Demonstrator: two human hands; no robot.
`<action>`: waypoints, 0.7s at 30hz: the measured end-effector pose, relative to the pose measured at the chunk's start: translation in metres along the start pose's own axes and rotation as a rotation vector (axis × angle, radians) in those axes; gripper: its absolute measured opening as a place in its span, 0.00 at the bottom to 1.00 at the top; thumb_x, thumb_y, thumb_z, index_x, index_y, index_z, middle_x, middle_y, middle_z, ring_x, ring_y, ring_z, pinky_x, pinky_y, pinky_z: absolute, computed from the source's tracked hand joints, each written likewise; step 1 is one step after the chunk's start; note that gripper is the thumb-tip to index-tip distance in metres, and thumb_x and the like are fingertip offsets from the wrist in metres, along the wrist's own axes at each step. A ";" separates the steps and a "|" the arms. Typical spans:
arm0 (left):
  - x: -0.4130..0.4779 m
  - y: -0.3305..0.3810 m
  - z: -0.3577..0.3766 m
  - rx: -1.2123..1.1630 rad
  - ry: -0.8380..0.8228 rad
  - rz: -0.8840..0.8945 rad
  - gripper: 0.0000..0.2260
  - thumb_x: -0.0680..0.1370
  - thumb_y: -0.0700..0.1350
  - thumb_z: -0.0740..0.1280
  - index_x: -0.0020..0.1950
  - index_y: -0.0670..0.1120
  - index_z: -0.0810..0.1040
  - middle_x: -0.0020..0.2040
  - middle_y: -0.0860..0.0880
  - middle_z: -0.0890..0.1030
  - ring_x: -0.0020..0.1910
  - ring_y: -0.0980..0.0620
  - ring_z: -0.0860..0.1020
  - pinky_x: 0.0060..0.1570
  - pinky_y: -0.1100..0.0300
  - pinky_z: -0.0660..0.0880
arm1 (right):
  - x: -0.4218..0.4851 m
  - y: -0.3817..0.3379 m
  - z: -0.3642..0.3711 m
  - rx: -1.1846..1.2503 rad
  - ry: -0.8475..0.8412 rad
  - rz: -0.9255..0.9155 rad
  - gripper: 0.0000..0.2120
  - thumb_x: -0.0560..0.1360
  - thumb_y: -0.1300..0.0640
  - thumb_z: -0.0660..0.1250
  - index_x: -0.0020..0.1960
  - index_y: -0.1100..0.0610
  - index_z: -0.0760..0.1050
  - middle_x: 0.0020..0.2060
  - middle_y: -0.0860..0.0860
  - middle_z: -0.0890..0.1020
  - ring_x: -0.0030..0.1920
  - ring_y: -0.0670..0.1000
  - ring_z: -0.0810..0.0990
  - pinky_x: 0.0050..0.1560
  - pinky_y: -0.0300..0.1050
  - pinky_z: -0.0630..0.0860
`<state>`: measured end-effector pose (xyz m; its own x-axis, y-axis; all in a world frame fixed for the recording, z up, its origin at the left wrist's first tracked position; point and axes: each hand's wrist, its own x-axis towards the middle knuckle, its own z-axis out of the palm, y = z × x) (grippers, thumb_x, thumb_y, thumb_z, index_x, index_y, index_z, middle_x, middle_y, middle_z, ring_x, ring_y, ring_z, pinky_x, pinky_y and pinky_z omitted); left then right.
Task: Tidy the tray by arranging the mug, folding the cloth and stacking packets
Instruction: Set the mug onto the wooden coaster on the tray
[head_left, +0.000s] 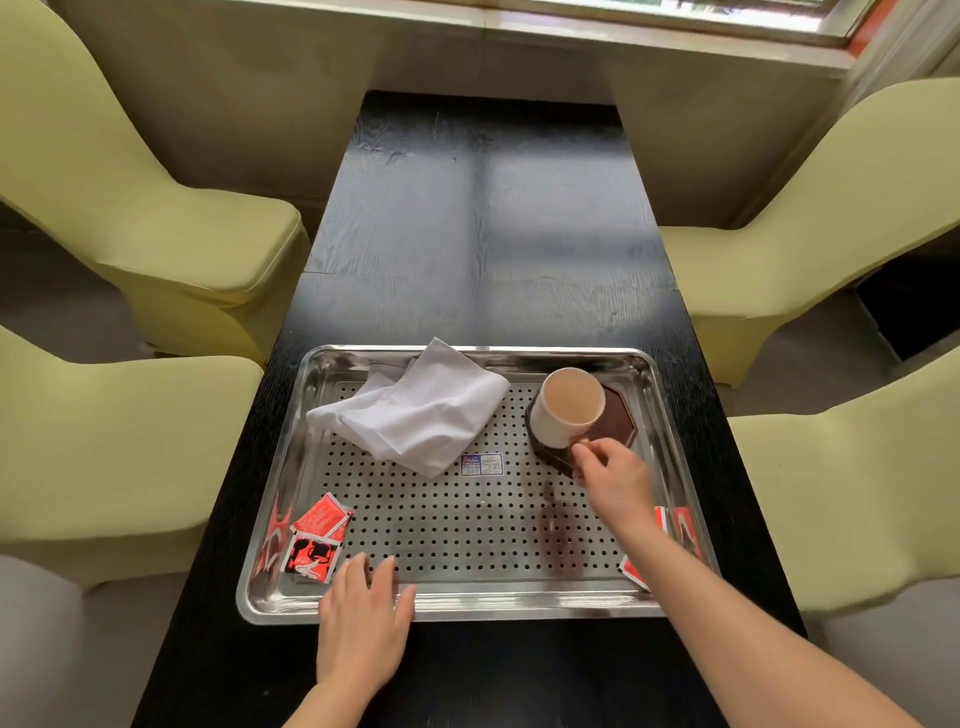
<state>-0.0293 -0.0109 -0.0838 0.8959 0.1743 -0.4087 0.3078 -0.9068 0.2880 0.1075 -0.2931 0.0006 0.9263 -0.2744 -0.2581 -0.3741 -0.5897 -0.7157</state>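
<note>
The steel tray (519, 597) lies on the near end of the black table (467, 234), and everything in the task sits inside it; the mug (566, 410), pale and holding a milky brown drink, stands in the tray's far right corner on a dark hexagonal coaster (615, 423), which probably gives it a fixed place and keeps it off the perforated floor; the right hand (610, 470) reaches in from the tray's near right side and its fingertips (587, 449) pinch at the mug's handle, most of which they hide, a hold suited to turning or nudging a full mug without spilling; whether the mug sits flat or is slightly tipped I cannot tell; the left hand (363, 618) lies flat on the tray's near rim with its fingers spread, apparently to steady the tray while the other hand works; the white cloth (415, 415) lies crumpled in the tray's far left part, not yet folded; two red packets (314, 540) overlap loosely in the tray's near left corner, and more red packets (636, 569) lie in its near right corner, partly hidden by the forearm, so the stacking looks undone.
</note>
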 end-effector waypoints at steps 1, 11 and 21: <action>0.000 0.000 0.001 0.001 0.003 0.002 0.22 0.82 0.60 0.55 0.75 0.55 0.66 0.76 0.48 0.63 0.78 0.48 0.58 0.75 0.47 0.59 | 0.007 0.001 -0.005 0.002 0.024 0.013 0.10 0.80 0.50 0.65 0.45 0.54 0.80 0.39 0.50 0.84 0.43 0.53 0.83 0.47 0.54 0.81; 0.001 -0.001 0.002 0.003 0.001 -0.002 0.22 0.82 0.59 0.54 0.75 0.56 0.64 0.76 0.48 0.62 0.78 0.49 0.56 0.75 0.47 0.58 | 0.038 0.017 -0.017 -0.036 0.129 0.098 0.12 0.80 0.49 0.65 0.42 0.52 0.79 0.38 0.51 0.85 0.44 0.54 0.84 0.50 0.55 0.80; 0.001 0.000 0.001 0.008 -0.006 -0.007 0.22 0.82 0.59 0.54 0.76 0.56 0.64 0.77 0.48 0.61 0.79 0.49 0.55 0.75 0.47 0.58 | 0.037 0.023 -0.010 -0.021 0.113 0.124 0.11 0.80 0.49 0.64 0.43 0.53 0.78 0.40 0.52 0.85 0.46 0.54 0.84 0.53 0.54 0.79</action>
<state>-0.0286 -0.0113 -0.0847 0.8918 0.1785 -0.4157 0.3116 -0.9086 0.2781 0.1323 -0.3245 -0.0182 0.8628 -0.4286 -0.2682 -0.4869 -0.5614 -0.6691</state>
